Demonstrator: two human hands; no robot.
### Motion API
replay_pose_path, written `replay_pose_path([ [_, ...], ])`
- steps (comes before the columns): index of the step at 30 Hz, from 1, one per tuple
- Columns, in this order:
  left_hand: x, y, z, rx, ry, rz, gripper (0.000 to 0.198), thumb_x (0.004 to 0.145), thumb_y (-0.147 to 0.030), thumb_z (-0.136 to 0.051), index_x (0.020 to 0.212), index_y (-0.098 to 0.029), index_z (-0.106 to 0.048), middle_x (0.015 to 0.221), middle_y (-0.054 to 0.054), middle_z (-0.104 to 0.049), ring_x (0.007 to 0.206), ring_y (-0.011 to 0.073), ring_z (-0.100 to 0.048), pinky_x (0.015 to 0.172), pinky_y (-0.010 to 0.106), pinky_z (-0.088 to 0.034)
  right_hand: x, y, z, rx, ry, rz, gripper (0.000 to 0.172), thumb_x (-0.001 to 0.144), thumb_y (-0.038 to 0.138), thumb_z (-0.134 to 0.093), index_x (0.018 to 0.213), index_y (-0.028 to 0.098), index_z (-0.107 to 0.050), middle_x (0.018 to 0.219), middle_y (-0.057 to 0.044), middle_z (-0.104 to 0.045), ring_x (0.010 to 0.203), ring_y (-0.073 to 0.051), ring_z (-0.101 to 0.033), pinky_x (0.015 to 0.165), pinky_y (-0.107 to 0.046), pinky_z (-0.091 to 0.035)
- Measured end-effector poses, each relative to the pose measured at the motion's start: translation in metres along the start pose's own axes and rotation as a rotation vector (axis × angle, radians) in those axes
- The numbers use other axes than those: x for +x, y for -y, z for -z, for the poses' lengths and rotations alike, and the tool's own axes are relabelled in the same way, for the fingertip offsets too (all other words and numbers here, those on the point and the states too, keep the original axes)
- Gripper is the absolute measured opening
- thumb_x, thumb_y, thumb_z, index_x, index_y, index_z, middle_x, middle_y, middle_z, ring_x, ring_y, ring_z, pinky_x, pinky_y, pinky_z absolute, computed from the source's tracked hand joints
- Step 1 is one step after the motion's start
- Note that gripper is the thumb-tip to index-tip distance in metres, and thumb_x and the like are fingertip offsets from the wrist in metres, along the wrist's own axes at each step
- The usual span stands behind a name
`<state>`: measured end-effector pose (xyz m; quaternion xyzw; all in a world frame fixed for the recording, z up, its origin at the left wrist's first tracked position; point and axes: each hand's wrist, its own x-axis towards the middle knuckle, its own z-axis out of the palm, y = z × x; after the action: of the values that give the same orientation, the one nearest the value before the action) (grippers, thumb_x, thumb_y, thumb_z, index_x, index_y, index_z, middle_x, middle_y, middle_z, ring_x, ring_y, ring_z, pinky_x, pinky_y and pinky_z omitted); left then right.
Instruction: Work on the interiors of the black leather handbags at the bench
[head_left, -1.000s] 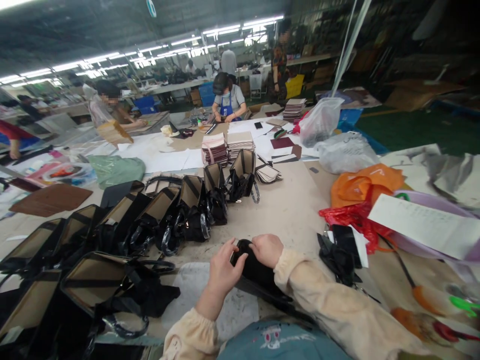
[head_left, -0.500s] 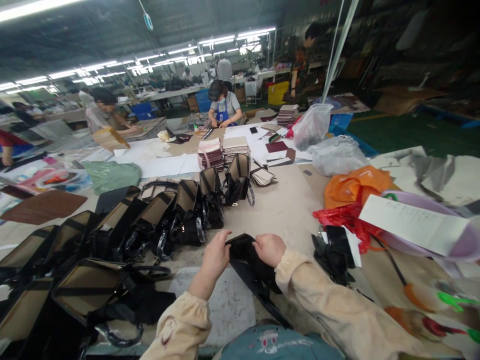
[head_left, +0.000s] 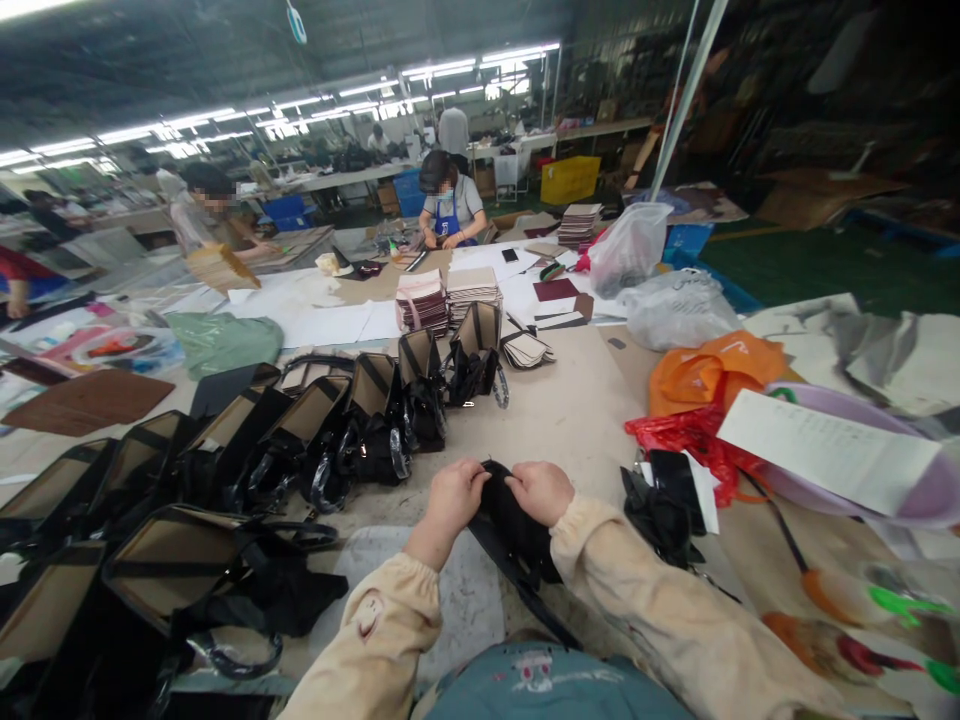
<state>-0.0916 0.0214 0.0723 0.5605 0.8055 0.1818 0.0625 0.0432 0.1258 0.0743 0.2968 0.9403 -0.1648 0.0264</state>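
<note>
Between my hands is a black bag piece (head_left: 517, 530), its upper edge pinched on both sides and its lower part hanging toward my lap. My left hand (head_left: 456, 503) closes thumb and fingers on the left of that edge. On the right of the same edge, my right hand (head_left: 541, 492) grips with curled fingers. A whitish worn board (head_left: 465, 600) lies beneath on the table. Left of my hands stand several black bags (head_left: 375, 440) with tan stiff linings and plastic-wrapped handles. To the right lies a bundle of black pieces (head_left: 664, 510).
Stacked panels (head_left: 472, 290) stand further back. At right are an orange bag (head_left: 709, 370), a red bag (head_left: 682, 440), a purple basin (head_left: 926, 480) with a paper sheet on it, and orange-handled brushes (head_left: 832, 595). A co-worker (head_left: 454, 205) sits across the table.
My left hand has moved right, closer to my right hand, and the held edge has narrowed between them. The right hand stays nearly in place.
</note>
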Motion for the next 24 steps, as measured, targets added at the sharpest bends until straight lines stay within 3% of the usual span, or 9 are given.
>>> replay_pose_path([
  [13, 0.0079, -0.0067, -0.0011, 0.209, 0.041, 0.025, 0.031, 0.087, -0.036, -0.038, 0.074, -0.018, -0.059, 0.076, 0.006, -0.061, 0.071, 0.0164, -0.057, 0.064, 0.026, -0.038, 0.0008, -0.0054, -0.0022, -0.011, -0.010, 0.005, 0.032, 0.089, 0.036, -0.036, 0.080, 0.020, -0.062, 0.083, -0.005, -0.066, 0.077, -0.017, -0.059, 0.064, -0.026, -0.035],
  [21, 0.0068, -0.0034, -0.0003, 0.091, 0.000, -0.055, 0.025, 0.087, -0.033, -0.039, 0.082, -0.020, -0.060, 0.092, 0.005, -0.063, 0.082, 0.0148, -0.057, 0.074, 0.025, -0.040, 0.0022, -0.0078, -0.0054, -0.026, -0.018, 0.011, 0.032, 0.089, 0.037, -0.036, 0.078, 0.021, -0.062, 0.081, -0.004, -0.066, 0.076, -0.017, -0.059, 0.064, -0.026, -0.035],
  [24, 0.0075, -0.0042, 0.0002, 0.118, 0.018, -0.024, 0.028, 0.087, -0.034, -0.039, 0.078, -0.019, -0.060, 0.082, 0.005, -0.063, 0.076, 0.0153, -0.057, 0.069, 0.026, -0.040, 0.0017, -0.0073, -0.0068, -0.028, -0.020, 0.015, 0.032, 0.089, 0.037, -0.036, 0.078, 0.021, -0.062, 0.081, -0.005, -0.066, 0.075, -0.017, -0.058, 0.064, -0.026, -0.034],
])
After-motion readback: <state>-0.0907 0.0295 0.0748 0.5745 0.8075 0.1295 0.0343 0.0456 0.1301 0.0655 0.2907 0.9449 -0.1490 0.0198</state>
